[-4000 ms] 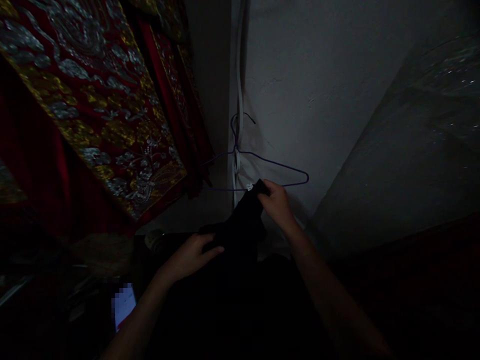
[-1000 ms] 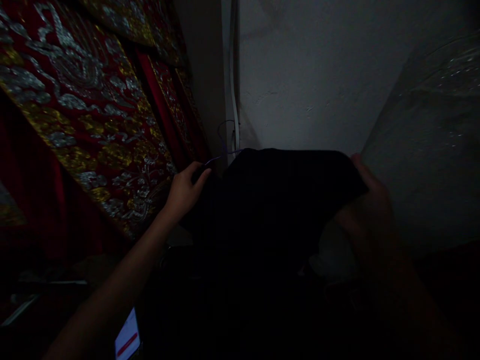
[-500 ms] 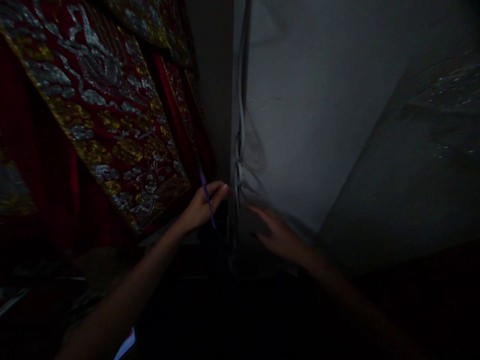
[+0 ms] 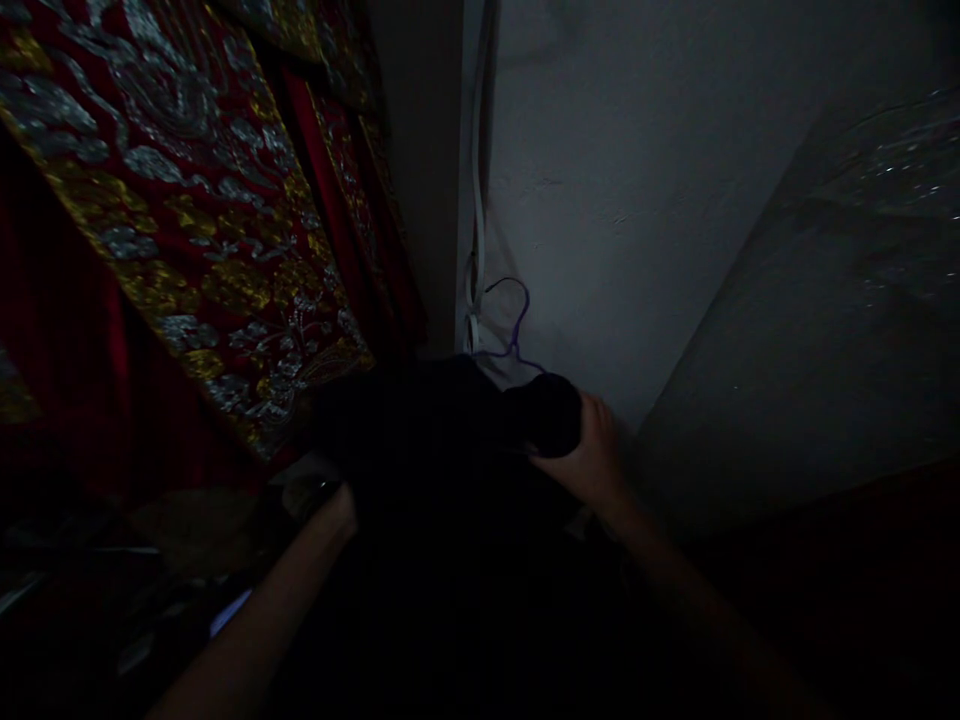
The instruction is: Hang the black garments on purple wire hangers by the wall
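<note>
A black garment (image 4: 442, 440) fills the middle of the view, so dark that its shape is hard to make out. At its top shows a thin purple clothes hanger (image 4: 516, 340), its hook curving up against the pale wall. My right hand (image 4: 592, 462) is closed round the garment's right shoulder, thumb in front and fingers behind. My left hand (image 4: 347, 507) goes in under the garment's left side; only the wrist area shows, and the fingers are hidden by the cloth.
Red cloth with gold and silver sequin embroidery (image 4: 225, 250) hangs on the left. White cables (image 4: 478, 190) run down the wall corner in the middle. On the right, a pale wall (image 4: 615, 230) meets a darker panel (image 4: 810, 330). Dim clutter lies at lower left.
The black garment on the purple hanger has come up into the middle. My right hand has closed on its shoulder; my left hand has moved down and left, behind the cloth.
</note>
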`<state>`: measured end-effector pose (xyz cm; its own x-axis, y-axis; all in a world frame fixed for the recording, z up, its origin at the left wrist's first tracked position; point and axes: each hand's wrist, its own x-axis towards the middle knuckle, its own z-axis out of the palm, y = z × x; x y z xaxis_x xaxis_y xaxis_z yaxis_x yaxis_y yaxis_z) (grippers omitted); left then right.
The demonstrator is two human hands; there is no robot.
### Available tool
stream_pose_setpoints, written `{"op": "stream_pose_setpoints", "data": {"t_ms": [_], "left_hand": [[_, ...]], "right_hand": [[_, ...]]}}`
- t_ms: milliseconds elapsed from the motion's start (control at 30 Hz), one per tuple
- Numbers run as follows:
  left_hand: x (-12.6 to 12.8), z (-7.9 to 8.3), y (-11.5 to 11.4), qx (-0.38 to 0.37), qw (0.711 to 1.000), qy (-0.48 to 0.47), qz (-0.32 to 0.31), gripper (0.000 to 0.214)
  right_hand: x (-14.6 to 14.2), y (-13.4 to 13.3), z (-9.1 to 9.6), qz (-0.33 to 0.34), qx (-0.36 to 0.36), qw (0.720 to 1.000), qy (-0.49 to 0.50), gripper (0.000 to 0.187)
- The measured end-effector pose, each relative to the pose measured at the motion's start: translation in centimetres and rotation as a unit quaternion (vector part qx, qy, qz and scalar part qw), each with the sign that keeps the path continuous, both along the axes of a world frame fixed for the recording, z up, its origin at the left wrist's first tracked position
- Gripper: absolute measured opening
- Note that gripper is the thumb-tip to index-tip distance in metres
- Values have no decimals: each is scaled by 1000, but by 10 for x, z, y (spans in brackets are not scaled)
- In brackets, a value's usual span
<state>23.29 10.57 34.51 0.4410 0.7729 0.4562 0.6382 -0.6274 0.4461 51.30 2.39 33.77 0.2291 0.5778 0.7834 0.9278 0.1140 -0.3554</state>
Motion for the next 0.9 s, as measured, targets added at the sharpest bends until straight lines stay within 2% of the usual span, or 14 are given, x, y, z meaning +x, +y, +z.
{"op": "stream_pose_setpoints", "data": {"t_ms": [33,67,100,133,167,200,333,467,567,733,900], "left_hand": [[-9,-12,1,-70,993,-88,-30,81],[-15,-22,1,-179,957,-212,-83,85],[-20,-32,1,-291,888,-331,-127,85],[-22,-39,-1,-379,813,-418,-142,84],[-21,-45,-3,-436,755,-470,-135,82],[-19,-48,-5,-460,732,-491,-112,79],[2,-45,-17,-450,736,-504,-41,74],[18,-39,-26,-456,717,-527,9,70],[21,-39,-31,-452,711,-538,9,67],[24,-37,-36,-430,725,-539,-6,67],[25,-38,-38,-438,721,-534,59,64]], "right_hand": [[7,2,11,-21,3,1000,-7,90],[13,5,22,-35,1,999,-20,90],[16,9,34,-43,-3,998,-35,89],[18,13,44,-48,-6,998,-49,89],[19,17,52,-52,-6,997,-59,88],[18,19,59,-54,-4,996,-65,87],[13,19,68,-62,11,996,-65,85],[13,11,71,-66,10,995,-77,87],[15,9,76,-51,9,995,-85,89],[13,15,86,-42,14,996,-75,91],[0,12,91,37,-12,996,-78,99]]}}
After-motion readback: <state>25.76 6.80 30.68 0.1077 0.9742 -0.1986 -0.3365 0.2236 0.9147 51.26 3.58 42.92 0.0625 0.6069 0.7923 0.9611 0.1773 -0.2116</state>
